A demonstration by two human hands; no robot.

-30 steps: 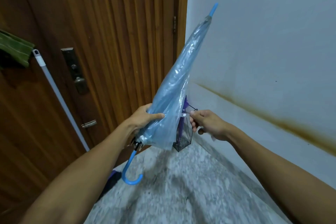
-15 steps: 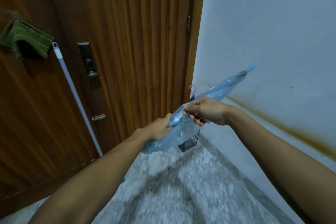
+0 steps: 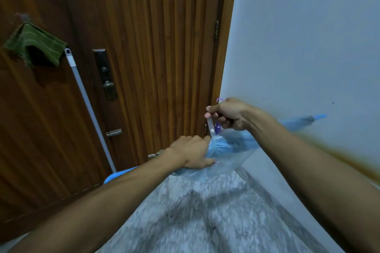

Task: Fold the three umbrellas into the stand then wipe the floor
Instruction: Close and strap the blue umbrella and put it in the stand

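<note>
A clear blue umbrella (image 3: 230, 150) lies almost level across the corner, its tip (image 3: 319, 116) pointing right at the white wall. My left hand (image 3: 191, 153) grips the gathered canopy near the handle end; the blue curved handle (image 3: 119, 175) shows under my left forearm. My right hand (image 3: 230, 114) pinches the umbrella's white closing strap (image 3: 211, 126) and holds it up above the canopy. A purple hooked handle (image 3: 219, 99) of another umbrella peeks out behind my right hand. The stand is hidden behind the canopy.
A mop pole (image 3: 90, 111) with a green cloth (image 3: 35, 44) at its top leans on the wooden door (image 3: 144, 57). The white wall (image 3: 308, 37) with a brown stain (image 3: 349, 162) runs along the right. Speckled grey floor (image 3: 205, 222) lies below.
The umbrella has swung from tip-up down to nearly level, tip toward the right wall. My right hand came up over the canopy and now pulls the white strap upward.
</note>
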